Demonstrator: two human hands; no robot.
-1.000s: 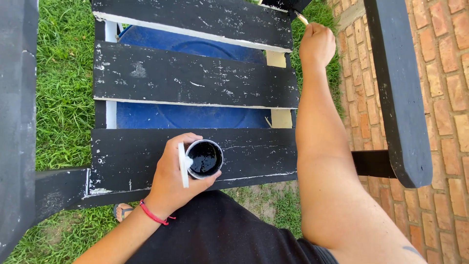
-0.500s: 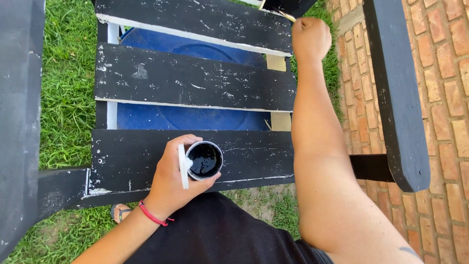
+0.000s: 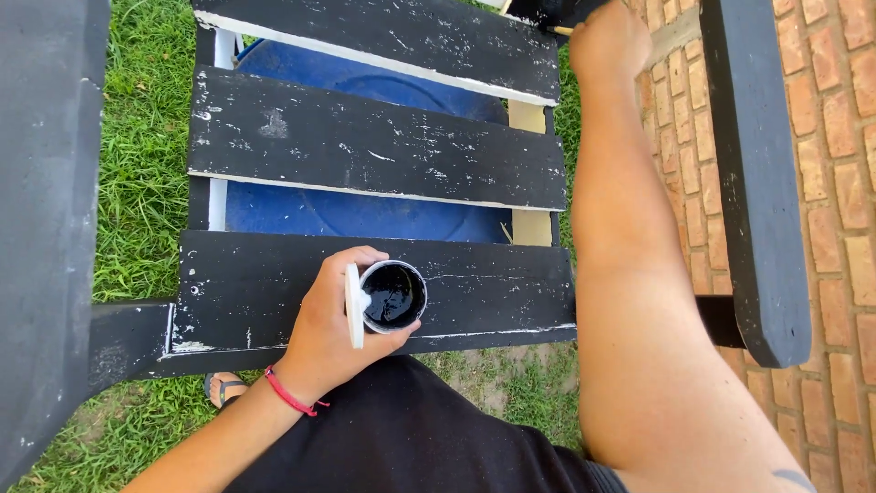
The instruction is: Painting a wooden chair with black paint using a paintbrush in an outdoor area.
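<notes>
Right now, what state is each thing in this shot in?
Paint cup: open, upright, black paint inside, held on the nearest slat.
White lid: off, pinched beside the cup.
Left hand: gripping cup and lid.
Right hand: closed on a brush.
Slats: black, patchy.

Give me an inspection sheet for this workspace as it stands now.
Surface: black-painted slats of a wooden piece, white flecks and bare edges showing.
Job's things: small cup of black paint, open, with a white lid held edge-on beside it; a brush, only partly in view at the top edge.
Clutter: blue round object under the slats.
Grippers: left hand wraps the cup, red cord at the wrist; right hand closed on the brush.
Cables: nothing seen.
Surroundings: grass on the left, brick paving on the right.
</notes>
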